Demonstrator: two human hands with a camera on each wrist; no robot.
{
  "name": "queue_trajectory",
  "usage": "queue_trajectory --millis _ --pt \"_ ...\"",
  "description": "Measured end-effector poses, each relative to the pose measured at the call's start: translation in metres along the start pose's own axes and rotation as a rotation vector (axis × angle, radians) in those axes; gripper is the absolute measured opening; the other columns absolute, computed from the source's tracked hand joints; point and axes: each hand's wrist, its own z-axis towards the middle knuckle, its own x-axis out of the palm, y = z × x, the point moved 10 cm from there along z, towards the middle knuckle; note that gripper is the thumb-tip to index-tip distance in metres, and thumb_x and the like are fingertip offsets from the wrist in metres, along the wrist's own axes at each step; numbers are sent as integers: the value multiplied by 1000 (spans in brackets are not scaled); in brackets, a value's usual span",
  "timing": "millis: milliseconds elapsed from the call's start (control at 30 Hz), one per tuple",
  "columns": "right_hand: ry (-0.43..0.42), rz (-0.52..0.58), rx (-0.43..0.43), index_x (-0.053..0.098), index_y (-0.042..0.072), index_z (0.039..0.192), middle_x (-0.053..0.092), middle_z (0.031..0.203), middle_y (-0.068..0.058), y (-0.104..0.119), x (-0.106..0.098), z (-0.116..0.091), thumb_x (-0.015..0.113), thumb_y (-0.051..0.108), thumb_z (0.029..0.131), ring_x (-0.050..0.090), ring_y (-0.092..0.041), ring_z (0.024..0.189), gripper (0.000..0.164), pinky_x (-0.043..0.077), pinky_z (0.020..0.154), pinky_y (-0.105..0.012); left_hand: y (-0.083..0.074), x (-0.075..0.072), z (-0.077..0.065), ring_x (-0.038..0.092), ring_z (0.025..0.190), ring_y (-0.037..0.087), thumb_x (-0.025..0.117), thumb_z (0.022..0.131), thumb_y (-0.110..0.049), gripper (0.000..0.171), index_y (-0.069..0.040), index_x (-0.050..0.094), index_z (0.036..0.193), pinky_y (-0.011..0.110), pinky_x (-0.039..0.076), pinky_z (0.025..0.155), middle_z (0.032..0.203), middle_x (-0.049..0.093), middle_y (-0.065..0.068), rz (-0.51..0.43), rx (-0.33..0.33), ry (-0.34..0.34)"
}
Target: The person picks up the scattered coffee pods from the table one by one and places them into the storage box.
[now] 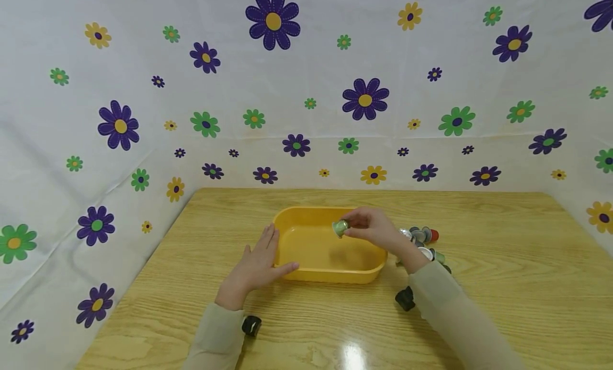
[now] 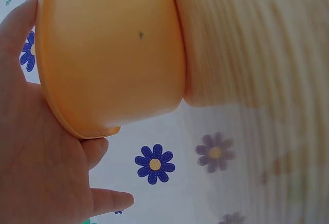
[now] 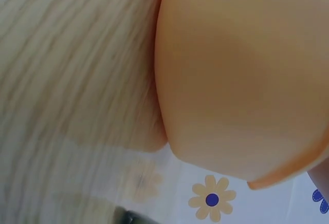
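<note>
My right hand (image 1: 375, 229) pinched a light green coffee capsule (image 1: 340, 228) between thumb and fingers, holding it up over the inside of a yellow plastic tub (image 1: 330, 276), nearer the tub's right end than its left. My left hand (image 1: 258, 263) was open, its fingers outstretched along the left end of the tub and its thumb reaching over the near rim; it touched the tub without gripping it. My two hands were well apart, one on either side of the tub's middle.

The tub sat flat on the wood-grained tabletop (image 1: 517, 263), and the left wrist view showed a small dark mark on its outer wall. Just beyond its right end lay a loose cluster of capsules (image 1: 419, 234), silver, grey and green among them, with a red capsule (image 1: 434, 235) at the far right; my right wrist and forearm hid part of the cluster. In the right wrist view a dark, blurred object (image 3: 128, 217) poked in at the bottom edge, and I could not tell what it was.

Pale sleeves (image 1: 217, 327) covered both my forearms, with a small black device (image 1: 405, 299) beside each. Behind the tabletop hung a white cloth (image 1: 306, 50) printed with purple, green and yellow flowers
</note>
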Motion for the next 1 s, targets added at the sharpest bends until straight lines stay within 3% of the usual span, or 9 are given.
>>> queue_trajectory --millis 267,367,500,700,1000 --pt "24 -46 0 58 -2 110 61 101 -12 3 15 5 63 11 82 58 -21 92 31 47 77 -30 -1 0 -1 0 133 26 45 80 -62 97 4 7 140 62 11 95 146 0 16 -2 -10 9" --pt "27 -57 -19 57 -6 109 61 100 -15 19 21 4 62 6 82 58 -25 92 30 47 77 -31 0 0 -1 0 133 26 44 80 -63 98 4 6 140 63 11 94 146 0 16 1 -5 3" --pt "31 -73 -60 57 -7 108 61 100 -17 24 28 8 62 4 82 58 -27 93 29 47 77 -31 1 1 0 0 133 26 43 80 -64 98 4 6 139 64 12 93 146 0 17 10 3 -3" --pt "54 -81 -106 59 -3 107 61 100 -13 19 38 17 64 8 81 59 -22 92 30 47 78 -29 0 1 1 1 133 26 45 80 -62 97 5 8 139 63 12 94 146 1 17 6 1 -8" --pt "82 -141 -88 60 -3 106 62 99 -11 25 54 22 64 8 81 59 -19 90 28 47 78 -29 1 0 2 0 133 26 45 81 -61 95 4 8 139 64 12 93 146 1 16 2 -2 -6"
